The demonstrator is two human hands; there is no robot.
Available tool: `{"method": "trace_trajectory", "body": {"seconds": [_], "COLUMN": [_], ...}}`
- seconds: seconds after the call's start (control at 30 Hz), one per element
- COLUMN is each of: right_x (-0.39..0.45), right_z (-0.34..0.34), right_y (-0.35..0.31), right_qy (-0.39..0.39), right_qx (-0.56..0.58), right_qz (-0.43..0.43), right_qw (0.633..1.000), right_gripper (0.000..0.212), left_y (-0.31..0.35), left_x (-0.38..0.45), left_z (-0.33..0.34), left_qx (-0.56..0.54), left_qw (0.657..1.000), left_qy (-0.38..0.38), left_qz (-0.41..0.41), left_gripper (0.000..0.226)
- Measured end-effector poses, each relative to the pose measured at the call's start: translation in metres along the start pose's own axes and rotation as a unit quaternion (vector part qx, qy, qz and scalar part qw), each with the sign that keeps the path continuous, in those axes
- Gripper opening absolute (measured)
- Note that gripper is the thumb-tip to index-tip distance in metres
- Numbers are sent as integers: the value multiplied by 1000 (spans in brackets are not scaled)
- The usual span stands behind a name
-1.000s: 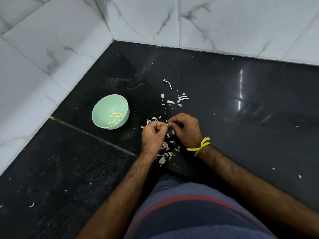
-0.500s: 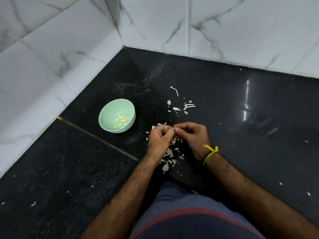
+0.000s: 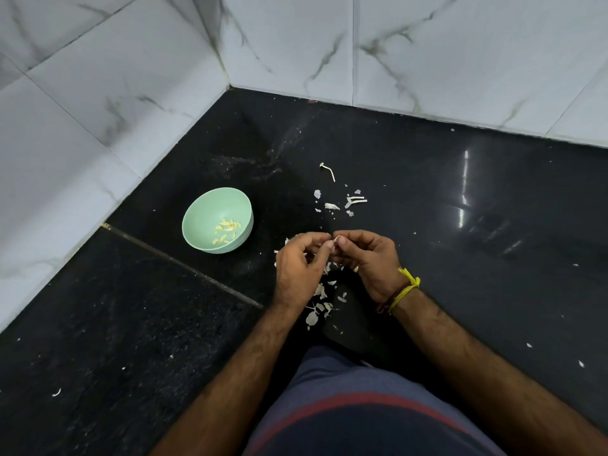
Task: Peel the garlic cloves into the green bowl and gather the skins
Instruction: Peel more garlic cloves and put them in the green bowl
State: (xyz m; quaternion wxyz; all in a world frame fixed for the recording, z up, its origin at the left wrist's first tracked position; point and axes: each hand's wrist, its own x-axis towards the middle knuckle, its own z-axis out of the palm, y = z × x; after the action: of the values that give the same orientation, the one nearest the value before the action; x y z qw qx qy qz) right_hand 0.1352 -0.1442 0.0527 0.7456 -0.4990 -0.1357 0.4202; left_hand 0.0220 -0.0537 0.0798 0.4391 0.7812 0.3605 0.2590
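My left hand (image 3: pixel 297 269) and my right hand (image 3: pixel 370 260) meet fingertip to fingertip above the black floor. Between them they pinch a small garlic clove (image 3: pixel 336 240), mostly hidden by the fingers. The green bowl (image 3: pixel 197 210) stands to the left of my hands, with several peeled cloves (image 3: pixel 227 232) lying in it. White garlic skins (image 3: pixel 320 299) are scattered on the floor under and behind my hands. More skins and stem bits (image 3: pixel 353 202) lie beyond my hands.
White marble walls (image 3: pixel 98 93) meet in a corner at the back left, close behind the bowl. A garlic stalk (image 3: pixel 329 171) lies farther out. My knee in dark cloth (image 3: pixel 362 406) fills the lower middle. Stray skin flecks (image 3: pixel 580 363) dot the floor at right.
My hands stay together on the clove, the fingers shifting slightly as they work it. The view has tilted a little, so everything sits lower in the frame.
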Motion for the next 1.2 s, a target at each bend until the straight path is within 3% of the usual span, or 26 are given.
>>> {"method": "trace_trajectory", "body": {"seconds": [0.27, 0.67, 0.87, 1.2], "right_x": [1, 10, 7, 7], "right_z": [2, 9, 7, 3], "right_y": [-2, -16, -13, -22], "right_qy": [-14, -15, -7, -54], "right_qx": [25, 3, 33, -28], "right_qz": [28, 1, 16, -16], "right_qw": [999, 1000, 999, 998], "right_gripper": [22, 12, 18, 5], "left_y": [6, 14, 16, 22], "left_x": [1, 7, 5, 9], "left_z": [-1, -2, 2, -4], "left_qx": [27, 82, 34, 6], "left_qw": [996, 991, 996, 1000], "left_qy": [17, 39, 57, 10], "left_qz": [80, 96, 60, 29], "left_gripper": [6, 5, 5, 2]}}
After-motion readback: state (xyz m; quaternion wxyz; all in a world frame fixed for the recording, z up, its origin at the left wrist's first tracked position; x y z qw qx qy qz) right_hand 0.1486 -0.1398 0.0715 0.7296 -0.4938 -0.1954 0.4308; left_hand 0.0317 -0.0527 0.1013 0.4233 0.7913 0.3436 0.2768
